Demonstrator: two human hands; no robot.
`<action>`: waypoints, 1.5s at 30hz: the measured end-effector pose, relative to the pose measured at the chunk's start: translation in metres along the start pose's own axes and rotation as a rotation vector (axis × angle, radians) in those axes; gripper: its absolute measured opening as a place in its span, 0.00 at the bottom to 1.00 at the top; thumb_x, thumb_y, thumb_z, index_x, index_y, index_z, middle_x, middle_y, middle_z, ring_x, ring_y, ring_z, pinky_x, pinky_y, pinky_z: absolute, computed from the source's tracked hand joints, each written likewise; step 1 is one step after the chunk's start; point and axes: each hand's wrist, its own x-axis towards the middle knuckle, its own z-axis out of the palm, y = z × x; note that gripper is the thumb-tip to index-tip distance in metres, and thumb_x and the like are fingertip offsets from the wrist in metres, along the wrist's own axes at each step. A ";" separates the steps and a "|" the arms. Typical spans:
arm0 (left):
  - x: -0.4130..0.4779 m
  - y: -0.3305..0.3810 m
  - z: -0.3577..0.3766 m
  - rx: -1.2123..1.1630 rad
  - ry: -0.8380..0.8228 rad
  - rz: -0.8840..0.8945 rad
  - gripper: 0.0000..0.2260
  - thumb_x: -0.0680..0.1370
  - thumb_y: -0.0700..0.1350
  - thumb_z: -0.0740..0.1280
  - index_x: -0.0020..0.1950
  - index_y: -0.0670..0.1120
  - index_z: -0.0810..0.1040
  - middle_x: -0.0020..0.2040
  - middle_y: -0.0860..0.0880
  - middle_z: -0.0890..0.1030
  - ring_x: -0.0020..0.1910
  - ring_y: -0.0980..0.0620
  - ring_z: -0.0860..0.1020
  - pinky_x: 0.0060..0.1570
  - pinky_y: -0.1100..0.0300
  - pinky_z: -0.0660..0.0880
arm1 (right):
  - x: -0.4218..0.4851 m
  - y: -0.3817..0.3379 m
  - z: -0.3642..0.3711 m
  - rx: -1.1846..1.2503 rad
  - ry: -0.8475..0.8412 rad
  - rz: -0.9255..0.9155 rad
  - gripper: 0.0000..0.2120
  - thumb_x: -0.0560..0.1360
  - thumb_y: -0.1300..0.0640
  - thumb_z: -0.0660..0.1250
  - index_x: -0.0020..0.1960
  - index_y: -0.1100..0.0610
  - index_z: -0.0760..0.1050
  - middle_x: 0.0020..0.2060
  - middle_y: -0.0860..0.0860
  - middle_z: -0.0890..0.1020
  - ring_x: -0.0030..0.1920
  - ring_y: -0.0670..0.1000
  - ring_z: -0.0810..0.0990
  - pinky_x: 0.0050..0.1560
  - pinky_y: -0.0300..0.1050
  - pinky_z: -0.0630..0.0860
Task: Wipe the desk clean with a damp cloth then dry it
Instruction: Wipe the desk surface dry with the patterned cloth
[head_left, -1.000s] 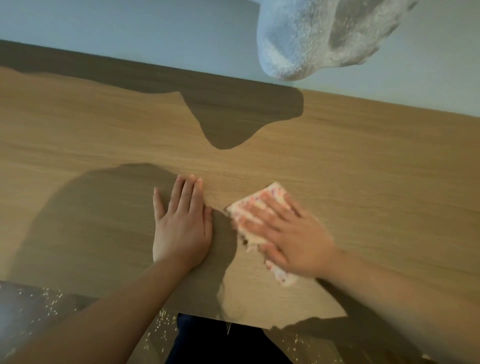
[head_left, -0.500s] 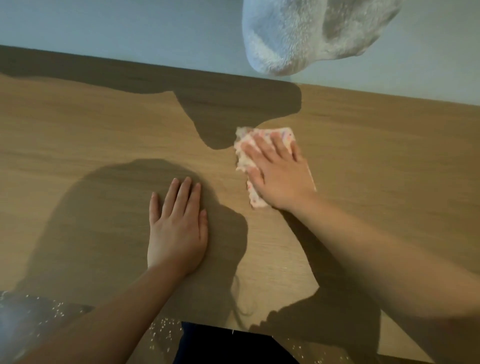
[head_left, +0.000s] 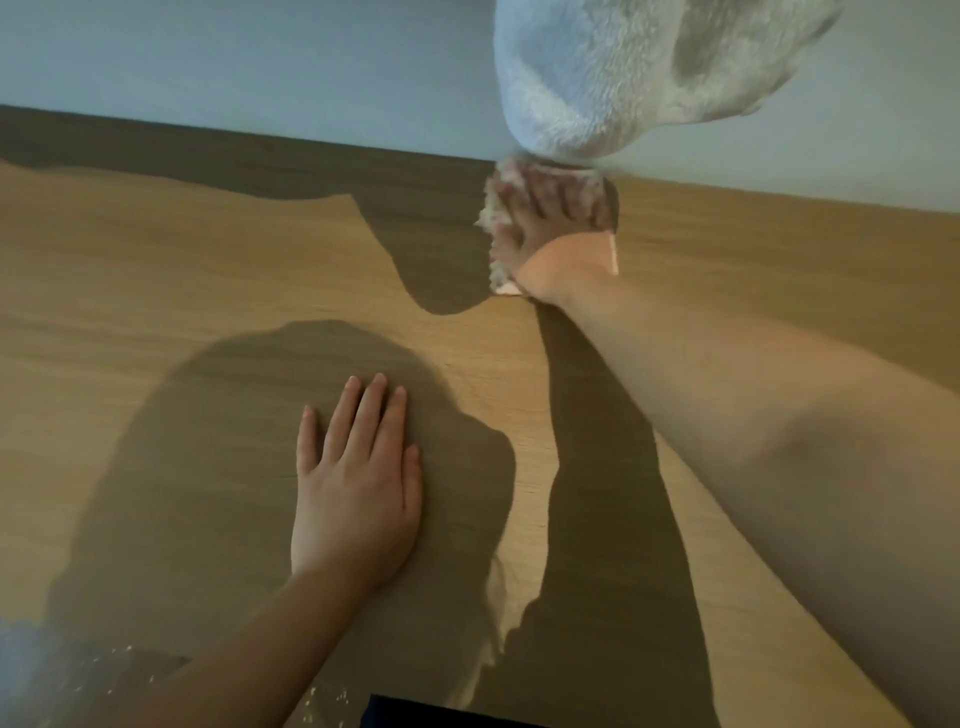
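Two hands (head_left: 358, 499) (head_left: 556, 244) flat, one cloth (head_left: 492, 207), one desk (head_left: 156, 270)

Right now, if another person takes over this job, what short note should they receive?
Left hand: flat on the wooden desk, near edge, holds nothing.
Right hand: straight fingers press the pink-patterned cloth at the desk's far edge, by the wall.
A fluffy white towel hangs in view just above that hand.
Done: cannot judge; no wet marks show.
Left: finish wiping, then dry.
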 end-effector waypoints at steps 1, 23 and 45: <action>0.001 0.000 0.000 -0.002 0.000 -0.001 0.23 0.79 0.50 0.50 0.70 0.41 0.68 0.71 0.43 0.68 0.72 0.45 0.61 0.69 0.45 0.52 | 0.006 0.017 -0.003 0.022 0.009 0.050 0.26 0.78 0.40 0.41 0.76 0.41 0.43 0.76 0.46 0.44 0.75 0.55 0.40 0.71 0.60 0.39; 0.003 0.003 -0.002 -0.003 -0.013 -0.023 0.25 0.76 0.50 0.50 0.68 0.41 0.71 0.69 0.43 0.71 0.70 0.44 0.66 0.65 0.40 0.62 | -0.190 0.073 0.006 0.009 -0.043 0.292 0.27 0.78 0.39 0.37 0.75 0.42 0.38 0.76 0.46 0.40 0.74 0.52 0.36 0.73 0.57 0.37; 0.001 0.002 -0.011 0.116 -0.211 0.053 0.25 0.81 0.53 0.44 0.77 0.48 0.48 0.77 0.47 0.46 0.75 0.47 0.42 0.71 0.43 0.42 | -0.289 -0.079 0.044 0.023 -0.053 -0.103 0.27 0.80 0.41 0.39 0.72 0.47 0.63 0.71 0.50 0.67 0.72 0.57 0.61 0.66 0.58 0.54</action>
